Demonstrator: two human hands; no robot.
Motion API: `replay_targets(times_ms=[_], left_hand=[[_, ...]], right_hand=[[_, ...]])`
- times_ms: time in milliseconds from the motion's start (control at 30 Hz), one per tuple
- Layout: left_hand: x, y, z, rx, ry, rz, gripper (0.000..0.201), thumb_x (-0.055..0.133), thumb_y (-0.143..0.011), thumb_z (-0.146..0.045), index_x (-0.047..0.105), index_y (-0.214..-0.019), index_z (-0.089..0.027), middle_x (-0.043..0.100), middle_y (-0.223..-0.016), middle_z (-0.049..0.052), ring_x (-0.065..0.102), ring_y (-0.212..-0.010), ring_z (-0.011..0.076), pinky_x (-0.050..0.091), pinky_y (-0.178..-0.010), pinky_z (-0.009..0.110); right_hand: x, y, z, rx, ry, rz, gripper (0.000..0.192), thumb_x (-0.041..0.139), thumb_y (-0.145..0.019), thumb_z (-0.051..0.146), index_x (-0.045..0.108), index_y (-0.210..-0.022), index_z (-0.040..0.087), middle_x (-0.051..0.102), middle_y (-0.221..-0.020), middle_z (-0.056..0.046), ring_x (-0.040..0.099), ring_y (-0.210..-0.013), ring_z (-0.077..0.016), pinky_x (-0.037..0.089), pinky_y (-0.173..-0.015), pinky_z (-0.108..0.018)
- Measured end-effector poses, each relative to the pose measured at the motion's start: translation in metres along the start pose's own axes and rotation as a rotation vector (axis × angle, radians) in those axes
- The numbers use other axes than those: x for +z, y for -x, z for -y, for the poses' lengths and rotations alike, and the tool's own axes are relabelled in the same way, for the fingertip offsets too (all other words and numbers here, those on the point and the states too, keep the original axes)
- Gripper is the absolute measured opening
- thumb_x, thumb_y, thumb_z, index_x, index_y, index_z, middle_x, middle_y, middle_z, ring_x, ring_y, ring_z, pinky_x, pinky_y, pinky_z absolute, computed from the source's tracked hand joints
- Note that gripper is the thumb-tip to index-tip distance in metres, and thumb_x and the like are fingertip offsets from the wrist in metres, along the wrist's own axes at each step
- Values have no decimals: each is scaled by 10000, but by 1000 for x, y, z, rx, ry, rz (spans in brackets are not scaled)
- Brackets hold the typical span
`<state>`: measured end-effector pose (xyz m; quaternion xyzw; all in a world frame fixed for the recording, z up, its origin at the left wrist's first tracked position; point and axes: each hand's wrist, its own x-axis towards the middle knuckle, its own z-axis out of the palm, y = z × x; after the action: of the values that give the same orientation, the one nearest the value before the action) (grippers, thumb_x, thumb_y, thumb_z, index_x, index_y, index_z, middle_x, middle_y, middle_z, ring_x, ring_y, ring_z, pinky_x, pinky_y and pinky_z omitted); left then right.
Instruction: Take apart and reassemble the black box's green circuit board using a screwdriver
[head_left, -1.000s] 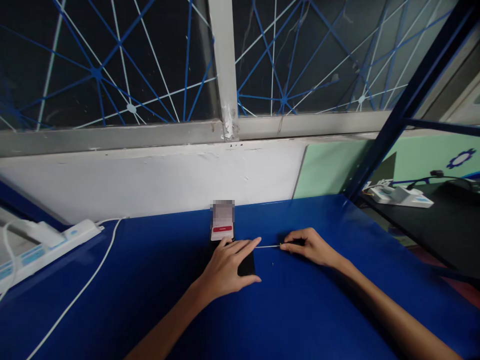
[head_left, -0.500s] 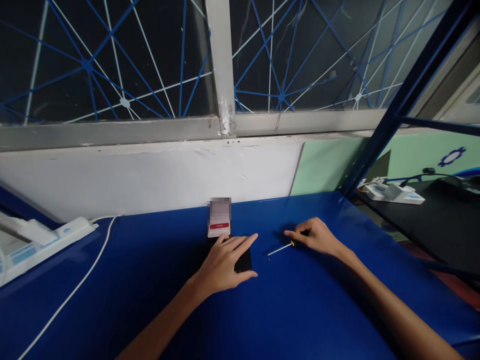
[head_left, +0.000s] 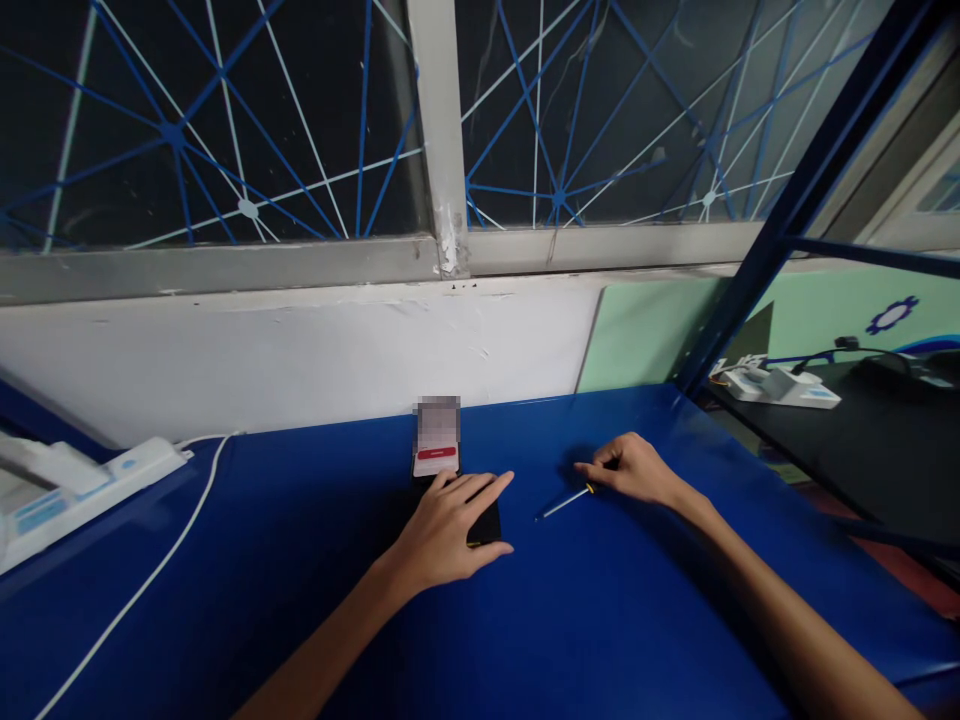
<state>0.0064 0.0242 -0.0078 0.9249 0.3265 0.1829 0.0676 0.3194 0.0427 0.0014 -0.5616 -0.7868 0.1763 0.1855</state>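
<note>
My left hand [head_left: 448, 528] lies flat, fingers spread, on a black phone-like device [head_left: 487, 523] on the blue table [head_left: 600, 620]. Its lit far end [head_left: 437, 450] shows a red bar. My right hand [head_left: 631, 468] rests on the table to the right, fingers curled on the handle of a thin screwdriver [head_left: 566, 501]. The metal shaft points left toward the device, with its tip on the table a short gap away.
A white power strip [head_left: 75, 485] with a white cable [head_left: 142, 590] sits at the table's left edge. A white wall and taped window rise behind. A blue rack post [head_left: 780, 210] and a black side table with another power strip [head_left: 780, 385] stand to the right.
My right hand pulled the screwdriver back to the right, away from the device, and tilted it. My left hand stayed on the device.
</note>
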Motion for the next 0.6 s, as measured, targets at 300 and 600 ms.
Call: replay_targets(times_ms=[300,600], left_hand=[[-2,0,-1,-2,4,14,774,715,-794,-458,343,-1449,-277,566,-1330,74,525,-1187,277,408,-994,483],[-2,-1,0,46,-3,-51,620,707,-787,-501,523,-1330,-265,544,-1333,98,475,-1231,313,396,-1012,544]], right_hand=[[2,0,2,-28,21,-34,476,542,-870,474,687,-530,174,533,-443,16,398,-422,-77,235,-462,-236],[4,1,3,-45,31,-45,439,558,-861,435,674,-524,178,526,-441,20,408,-420,-77,241,-462,-228]])
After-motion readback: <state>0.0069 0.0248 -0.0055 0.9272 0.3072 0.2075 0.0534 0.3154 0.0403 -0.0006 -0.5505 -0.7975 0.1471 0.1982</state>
